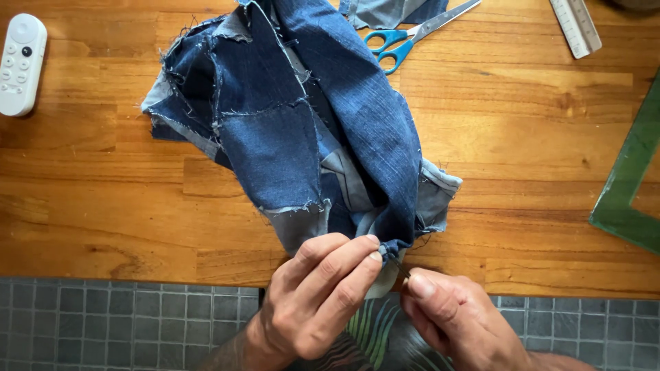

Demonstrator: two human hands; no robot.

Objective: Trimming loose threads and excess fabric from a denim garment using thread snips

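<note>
A patchwork piece of blue denim with frayed edges lies bunched on a wooden table. My left hand pinches the near edge of the denim between thumb and fingers at the table's front. My right hand sits just to the right of it, pinching a thin dark tool whose tip meets the fabric edge held by the left hand. What kind of tool it is stays unclear.
Blue-handled scissors lie at the back, beside more denim. A white remote control rests at far left. A clear ruler is at top right, a green triangular frame at right. Grey tiled floor shows below.
</note>
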